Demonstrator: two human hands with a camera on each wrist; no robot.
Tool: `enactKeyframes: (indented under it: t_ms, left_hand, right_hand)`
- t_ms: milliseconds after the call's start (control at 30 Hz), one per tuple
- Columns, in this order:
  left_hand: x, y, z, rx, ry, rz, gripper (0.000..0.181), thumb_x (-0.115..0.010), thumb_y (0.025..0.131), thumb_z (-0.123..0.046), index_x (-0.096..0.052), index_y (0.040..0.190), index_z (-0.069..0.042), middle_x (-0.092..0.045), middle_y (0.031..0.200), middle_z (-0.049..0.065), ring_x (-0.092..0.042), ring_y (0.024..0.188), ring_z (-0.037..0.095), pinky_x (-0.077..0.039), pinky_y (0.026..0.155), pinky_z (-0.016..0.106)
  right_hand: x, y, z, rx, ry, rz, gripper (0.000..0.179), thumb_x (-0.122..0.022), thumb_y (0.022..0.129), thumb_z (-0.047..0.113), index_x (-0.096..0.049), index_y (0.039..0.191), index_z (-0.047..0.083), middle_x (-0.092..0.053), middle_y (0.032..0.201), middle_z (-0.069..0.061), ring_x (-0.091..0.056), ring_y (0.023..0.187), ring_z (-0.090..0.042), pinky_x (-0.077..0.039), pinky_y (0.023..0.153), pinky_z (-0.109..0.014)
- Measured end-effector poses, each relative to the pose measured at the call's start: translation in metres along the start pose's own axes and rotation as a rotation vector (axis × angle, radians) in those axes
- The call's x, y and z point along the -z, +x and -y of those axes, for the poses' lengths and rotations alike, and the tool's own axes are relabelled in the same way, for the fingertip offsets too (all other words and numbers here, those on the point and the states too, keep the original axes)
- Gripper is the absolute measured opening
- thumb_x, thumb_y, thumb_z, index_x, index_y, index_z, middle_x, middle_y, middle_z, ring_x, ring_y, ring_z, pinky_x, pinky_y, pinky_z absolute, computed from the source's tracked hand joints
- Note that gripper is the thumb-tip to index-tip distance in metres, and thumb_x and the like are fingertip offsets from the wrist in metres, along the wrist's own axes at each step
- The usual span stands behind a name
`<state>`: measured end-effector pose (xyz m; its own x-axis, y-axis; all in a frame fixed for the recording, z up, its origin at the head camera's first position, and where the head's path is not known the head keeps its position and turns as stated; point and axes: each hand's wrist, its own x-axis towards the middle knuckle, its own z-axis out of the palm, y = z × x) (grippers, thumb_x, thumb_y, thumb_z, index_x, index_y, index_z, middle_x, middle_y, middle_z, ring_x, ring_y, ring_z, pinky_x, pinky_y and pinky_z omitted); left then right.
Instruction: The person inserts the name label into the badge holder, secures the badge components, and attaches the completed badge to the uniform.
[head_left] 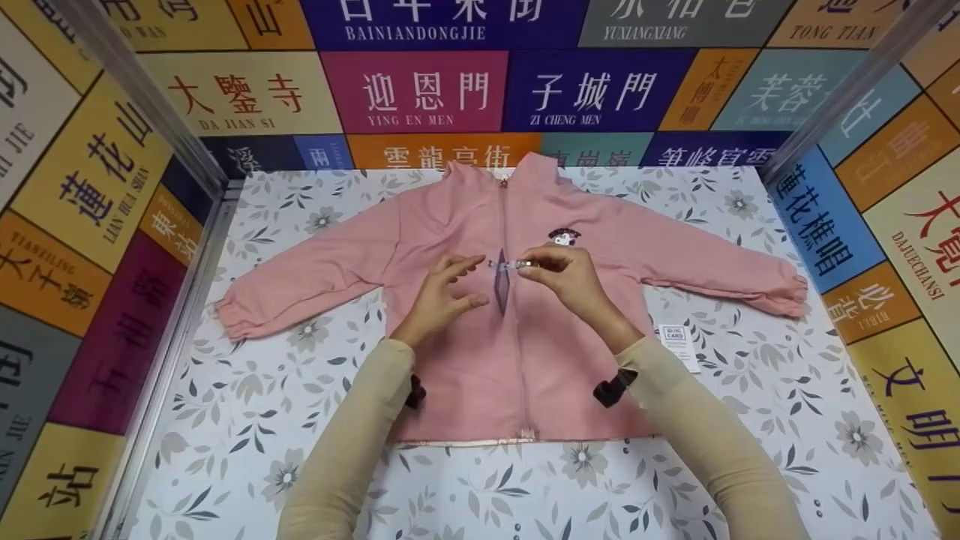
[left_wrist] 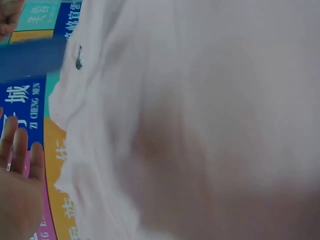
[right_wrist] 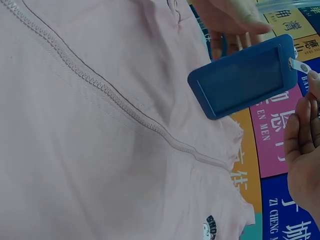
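Observation:
A blue badge holder (right_wrist: pixel 245 77) with a clear strap and clip (right_wrist: pixel 300 65) hangs above the pink jacket (head_left: pixel 457 360). The right hand (head_left: pixel 562 277) pinches the clip between thumb and fingers. On the other side of the holder is the left hand (head_left: pixel 442 296), fingers spread and bent a little, with a gap between it and the holder. From the head view the holder (head_left: pixel 502 289) shows nearly edge-on; the left wrist view catches it only as a blue blur. Beneath both hands the jacket lies flat, front up, its zipper (head_left: pixel 517 352) done up and its sleeves spread.
A floral-patterned table (head_left: pixel 247 450) lies under the jacket. Beside the jacket's right edge is a white printed card (head_left: pixel 677 346). Panels with coloured place-name signs (head_left: pixel 420 90) stand at the back and on both sides.

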<state>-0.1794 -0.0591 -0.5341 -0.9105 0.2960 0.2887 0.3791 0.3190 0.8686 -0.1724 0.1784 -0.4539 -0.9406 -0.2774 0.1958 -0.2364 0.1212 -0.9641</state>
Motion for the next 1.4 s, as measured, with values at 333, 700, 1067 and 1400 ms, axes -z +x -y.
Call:
enactKeyframes:
  t_ms: [333,700,1067,1400]
  left_hand:
    - [-0.008,-0.009,0.009,0.025,0.080,0.129,0.087,-0.095,0.061,-0.029,-0.058,0.139,-0.018,-0.052,0.133,0.007,-0.041,0.123,0.026,-0.038,0.110,0.044]
    - [-0.016,-0.011,0.013,0.056,0.091,0.129,0.088,-0.095,0.061,-0.030,-0.056,0.140,-0.022,-0.051,0.136,0.003,-0.040,0.124,0.024,-0.038,0.111,0.042]
    - [-0.021,-0.010,0.013,0.037,0.061,0.104,0.076,-0.094,0.063,-0.031,-0.062,0.129,-0.012,-0.052,0.133,0.004,-0.039,0.123,0.023,-0.037,0.110,0.040]
    - [-0.013,-0.016,0.020,0.066,0.052,0.050,0.075,-0.096,0.059,-0.023,-0.065,0.126,-0.014,-0.054,0.129,0.006,-0.041,0.123,0.026,-0.036,0.110,0.042]
  right_hand:
    - [-0.004,-0.004,0.011,0.025,-0.034,-0.004,0.017,-0.075,0.085,0.005,-0.075,0.100,-0.004,-0.072,0.089,0.002,-0.063,0.077,-0.008,-0.055,0.073,-0.020]
    - [-0.004,-0.004,0.014,0.021,-0.021,0.002,0.017,-0.074,0.086,0.004,-0.074,0.100,-0.004,-0.073,0.090,0.002,-0.063,0.079,-0.007,-0.056,0.075,-0.019]
    - [-0.005,-0.004,0.014,0.030,-0.030,0.001,0.017,-0.075,0.085,0.004,-0.074,0.100,-0.004,-0.072,0.090,0.001,-0.063,0.077,-0.006,-0.055,0.073,-0.019]
    - [0.005,-0.003,0.000,-0.001,0.002,-0.008,0.020,-0.074,0.086,0.001,-0.072,0.103,-0.009,-0.073,0.090,0.006,-0.065,0.080,-0.005,-0.058,0.077,-0.020]
